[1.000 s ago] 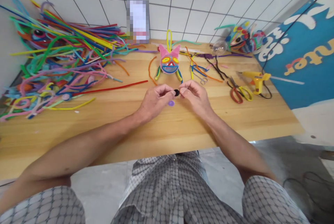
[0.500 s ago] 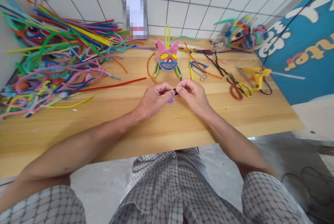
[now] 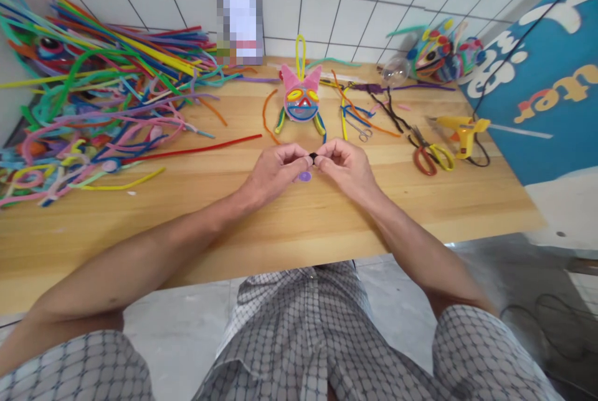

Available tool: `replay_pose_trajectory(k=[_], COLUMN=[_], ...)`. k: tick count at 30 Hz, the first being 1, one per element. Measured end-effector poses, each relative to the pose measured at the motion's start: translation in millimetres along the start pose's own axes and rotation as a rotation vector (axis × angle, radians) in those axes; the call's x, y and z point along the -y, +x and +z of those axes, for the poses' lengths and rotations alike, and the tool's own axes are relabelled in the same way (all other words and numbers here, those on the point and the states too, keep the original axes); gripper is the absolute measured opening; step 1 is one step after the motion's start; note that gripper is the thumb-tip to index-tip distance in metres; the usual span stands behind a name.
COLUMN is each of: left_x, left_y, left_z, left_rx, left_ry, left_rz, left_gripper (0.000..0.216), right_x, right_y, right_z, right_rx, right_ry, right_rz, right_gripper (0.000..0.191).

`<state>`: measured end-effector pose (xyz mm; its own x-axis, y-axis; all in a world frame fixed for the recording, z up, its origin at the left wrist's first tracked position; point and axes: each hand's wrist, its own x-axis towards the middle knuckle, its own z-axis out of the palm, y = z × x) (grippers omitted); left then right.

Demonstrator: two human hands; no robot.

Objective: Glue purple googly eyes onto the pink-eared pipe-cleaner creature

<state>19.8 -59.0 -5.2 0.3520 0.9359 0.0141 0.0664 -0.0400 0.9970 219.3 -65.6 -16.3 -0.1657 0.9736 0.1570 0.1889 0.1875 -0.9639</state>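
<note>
My left hand and my right hand meet over the middle of the wooden table. Between their fingertips they pinch a small black piece of pipe cleaner, mostly covered by the fingers. Just below the fingers lies a small purple coil on the wood. Beyond my hands rests a clear ball figure with pink pointed ears, yellow eye rings, a red nose, a blue mouth line and a yellow loop on top.
A heap of colourful pipe cleaners spreads over the left side. Red-and-yellow-handled scissors, a yellow glue gun, small scissors and a clear ball lie to the right. A phone leans on the tiled wall.
The view has tilted slightly, so things sit a little higher in the picture. Both hands still pinch the black piece, which shows slightly more between the fingertips.
</note>
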Motion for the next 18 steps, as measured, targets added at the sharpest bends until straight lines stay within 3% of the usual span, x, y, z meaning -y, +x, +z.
replay_pose_trajectory(k=[8, 14, 18], left_x=[-2.7, -8.6, -5.0], left_y=[8.7, 12.9, 14.0], left_z=[-9.6, -14.5, -15.7], left_rx=[0.023, 0.115, 0.142], left_ry=[0.065, 0.102, 0.123], left_rz=[-0.079, -0.158, -0.135], left_gripper=[0.013, 0.014, 0.013], right_x=[-1.1, -5.7, -10.2], right_y=[5.9, 8.3, 8.7], right_z=[-3.7, -4.2, -3.8], right_rx=[0.047, 0.044, 0.072], right_ry=[0.066, 0.103, 0.076], right_rz=[0.059, 0.047, 0.051], right_gripper=[0.033, 0.027, 0.025])
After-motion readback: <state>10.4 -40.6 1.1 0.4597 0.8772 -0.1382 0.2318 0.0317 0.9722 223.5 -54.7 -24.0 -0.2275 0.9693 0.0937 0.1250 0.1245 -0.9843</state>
